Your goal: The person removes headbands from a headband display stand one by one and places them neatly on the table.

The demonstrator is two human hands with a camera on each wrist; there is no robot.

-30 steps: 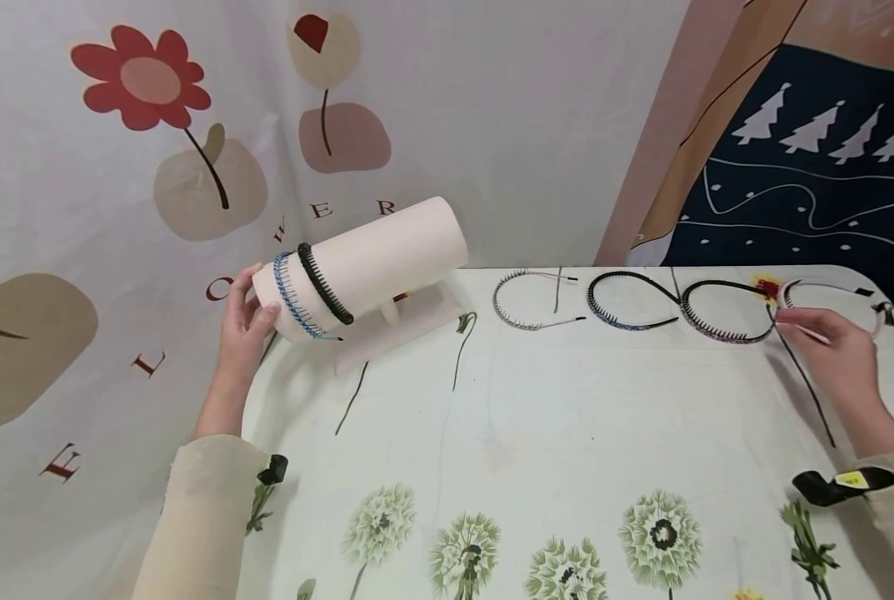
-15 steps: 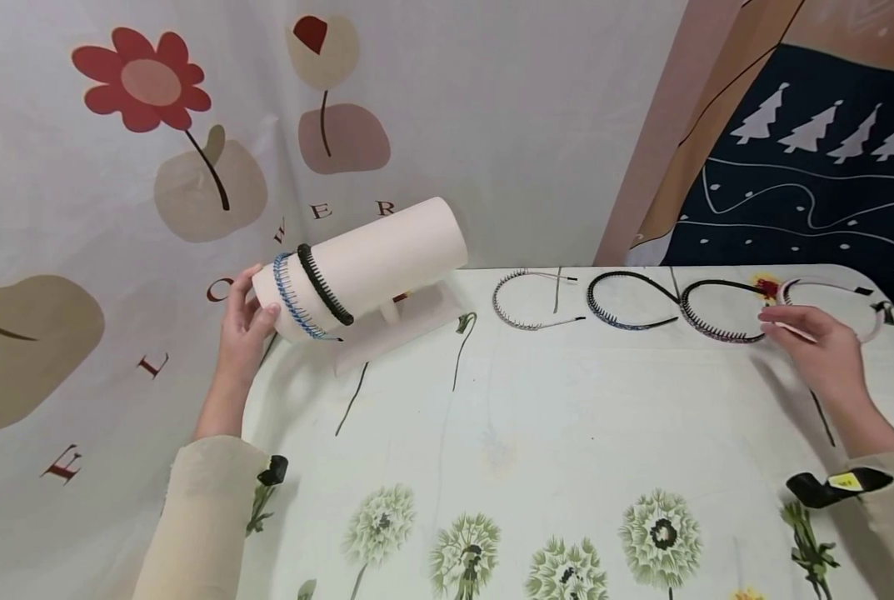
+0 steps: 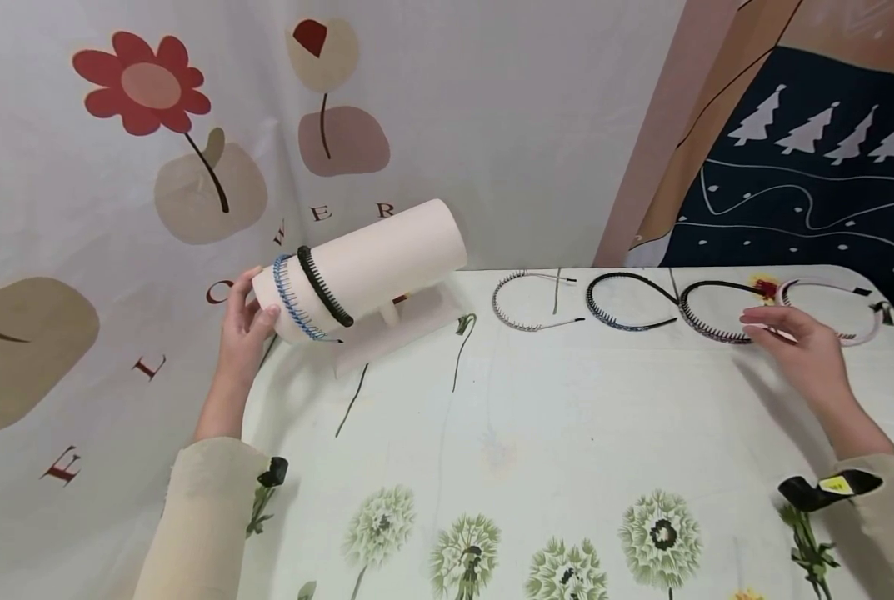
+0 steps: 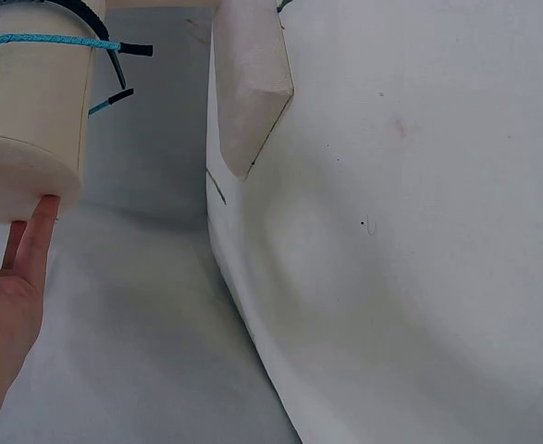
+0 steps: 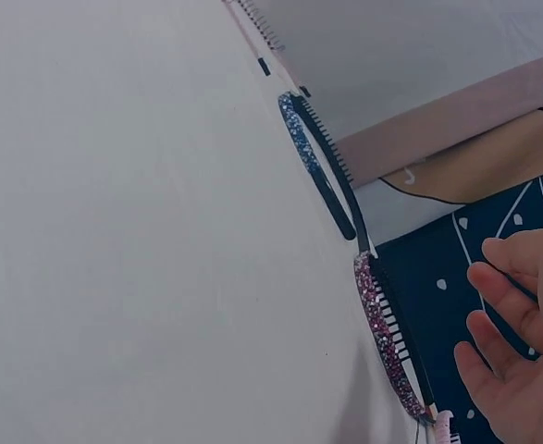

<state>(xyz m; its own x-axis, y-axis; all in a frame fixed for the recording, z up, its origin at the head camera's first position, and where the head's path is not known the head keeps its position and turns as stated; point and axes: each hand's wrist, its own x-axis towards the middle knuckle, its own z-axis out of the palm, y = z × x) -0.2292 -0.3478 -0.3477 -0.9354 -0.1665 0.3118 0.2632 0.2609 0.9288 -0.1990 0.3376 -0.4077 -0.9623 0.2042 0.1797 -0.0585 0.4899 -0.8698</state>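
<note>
In the head view a pale pink headband stand [image 3: 394, 246], a roll on a post and flat base, leans at the table's back left. A blue toothed headband [image 3: 289, 292] and a black one [image 3: 319, 283] go round its left part. My left hand [image 3: 244, 329] holds the roll's left end; in the left wrist view the fingers [image 4: 38, 240] touch its end rim. My right hand [image 3: 806, 342] hovers at the right with bent, parted fingers and nothing in them. Nearest it lies a dark headband with pink glitter [image 3: 705, 329]. Behind the hand lies a pale pink headband [image 3: 870, 329].
A thin silvery headband [image 3: 510, 312] and a black one with blue glitter [image 3: 604, 312] lie along the back edge of the table [image 3: 536, 442], whose cover is white and flower-printed. A printed cloth [image 3: 491, 125] hangs behind; a navy one [image 3: 806, 200] hangs at the right.
My right hand has moved left, away from the pale pink headband and towards the pink-glitter one. The left hand keeps its place on the stand.
</note>
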